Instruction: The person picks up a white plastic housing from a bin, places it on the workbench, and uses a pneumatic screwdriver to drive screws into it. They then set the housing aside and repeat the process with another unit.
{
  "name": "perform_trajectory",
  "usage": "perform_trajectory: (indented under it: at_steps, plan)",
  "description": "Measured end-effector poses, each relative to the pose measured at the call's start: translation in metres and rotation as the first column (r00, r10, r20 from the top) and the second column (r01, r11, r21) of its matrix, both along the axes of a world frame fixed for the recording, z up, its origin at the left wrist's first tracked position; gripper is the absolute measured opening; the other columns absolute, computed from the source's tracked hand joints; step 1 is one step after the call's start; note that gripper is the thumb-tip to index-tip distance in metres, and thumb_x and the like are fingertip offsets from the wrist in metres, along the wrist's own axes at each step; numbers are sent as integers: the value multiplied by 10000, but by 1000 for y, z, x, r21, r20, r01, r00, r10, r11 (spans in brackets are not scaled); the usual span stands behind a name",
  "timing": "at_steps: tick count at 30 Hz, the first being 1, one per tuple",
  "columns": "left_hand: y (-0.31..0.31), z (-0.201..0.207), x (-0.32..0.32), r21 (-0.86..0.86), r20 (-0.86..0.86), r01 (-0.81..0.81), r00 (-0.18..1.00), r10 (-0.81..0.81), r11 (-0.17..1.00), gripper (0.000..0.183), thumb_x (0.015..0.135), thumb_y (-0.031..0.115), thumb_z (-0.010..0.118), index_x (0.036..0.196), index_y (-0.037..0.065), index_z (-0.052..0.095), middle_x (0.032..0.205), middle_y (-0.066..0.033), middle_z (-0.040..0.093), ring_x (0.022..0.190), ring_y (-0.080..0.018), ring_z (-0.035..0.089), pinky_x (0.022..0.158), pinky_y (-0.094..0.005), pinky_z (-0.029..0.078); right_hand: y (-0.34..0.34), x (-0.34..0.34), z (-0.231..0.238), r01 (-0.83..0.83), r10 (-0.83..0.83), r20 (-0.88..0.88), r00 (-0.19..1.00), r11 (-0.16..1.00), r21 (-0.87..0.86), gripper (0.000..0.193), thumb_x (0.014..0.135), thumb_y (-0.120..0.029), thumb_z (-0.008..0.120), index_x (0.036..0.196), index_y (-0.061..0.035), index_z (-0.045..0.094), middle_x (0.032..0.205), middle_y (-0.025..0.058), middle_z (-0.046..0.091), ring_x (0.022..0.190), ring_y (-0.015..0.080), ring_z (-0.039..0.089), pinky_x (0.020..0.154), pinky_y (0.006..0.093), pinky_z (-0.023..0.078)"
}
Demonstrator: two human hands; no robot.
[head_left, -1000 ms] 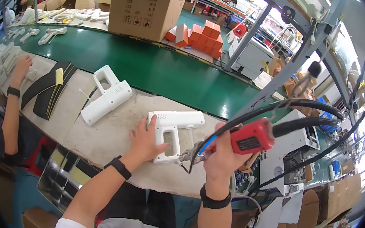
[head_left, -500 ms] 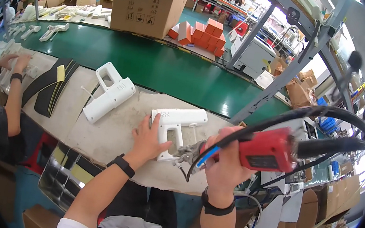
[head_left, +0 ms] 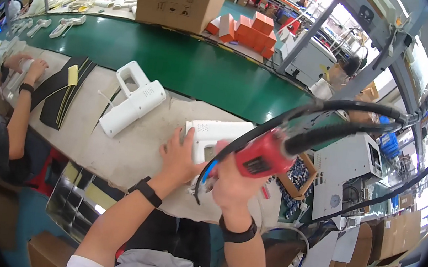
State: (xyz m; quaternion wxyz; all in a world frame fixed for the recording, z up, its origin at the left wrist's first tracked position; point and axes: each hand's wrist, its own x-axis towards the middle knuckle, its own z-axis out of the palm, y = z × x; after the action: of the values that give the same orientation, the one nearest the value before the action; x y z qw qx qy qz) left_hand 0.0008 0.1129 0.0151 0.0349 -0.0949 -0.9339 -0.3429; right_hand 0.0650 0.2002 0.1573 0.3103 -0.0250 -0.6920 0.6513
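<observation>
A white plastic gun-shaped housing (head_left: pixel 220 129) lies on the pale work surface in front of me. Against its rear end and handle rests my left hand (head_left: pixel 178 158), fingers spread and stretched out, thumb over the handle. My right hand (head_left: pixel 237 182) is wrapped round a red power tool (head_left: pixel 265 158) with thick black cables. The tool's metal head is down by the housing's handle and mostly covered by my hands, so I cannot tell whether it touches. To the left lies a second white gun-shaped housing (head_left: pixel 132 106), its handle pointing away from me.
Beyond the work surface runs a green conveyor belt (head_left: pixel 179 66). A large carton (head_left: pixel 181 0) and orange boxes (head_left: pixel 254 32) stand behind it. Black strips (head_left: pixel 64 103) lie at left, near a co-worker's hands (head_left: pixel 31 70). At right are a tray of small parts (head_left: pixel 298 180) and a white machine (head_left: pixel 344 174).
My right hand and the red tool have moved left and nearer the left hand, over the housing's handle. The view has shifted a little; the left hand keeps its place on the housing.
</observation>
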Motion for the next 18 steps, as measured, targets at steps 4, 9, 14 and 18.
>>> perform_trajectory:
  at_steps: [4, 9, 14, 18]
  plan:
    - [-2, -21, -7, 11, -29, 39, 999, -38, 999, 988, 689, 544, 723, 1441, 72, 290, 1446, -271, 249, 1310, -445, 315, 1022, -606, 244, -8, 3, 3, -155, 131, -138, 982, 971, -181, 238, 761, 18, 705, 960, 10, 575, 848, 40, 632, 758, 96, 610, 675, 250, 492]
    - [-9, -14, -2, 237, -120, 133, 987, -106, 963, 993, 688, 310, 778, 1454, 23, 214, 1440, -324, 220, 1308, -474, 321, 1061, -436, 345, 20, 5, 24, -78, 75, -21, 997, 976, -204, 144, 820, -9, 685, 931, 11, 596, 835, 19, 622, 719, 67, 586, 642, 220, 472]
    - [-59, 13, 10, 300, -21, 116, 993, -115, 947, 994, 667, 139, 735, 1470, 14, 163, 1456, -256, 289, 1312, -383, 373, 1064, -409, 350, 44, 30, 72, 109, -119, -232, 965, 992, -55, 356, 804, -39, 675, 1122, 12, 523, 968, 89, 589, 810, 125, 573, 732, 261, 473]
    - [-128, 36, 55, 659, 158, 29, 972, -176, 751, 1002, 633, 18, 703, 1477, 16, 163, 1397, -168, 401, 1121, -276, 559, 876, -345, 506, 63, 88, 1, 401, -201, -446, 872, 816, 416, 546, 752, -55, 678, 1237, 14, 440, 1152, 157, 519, 1017, 252, 546, 879, 339, 447]
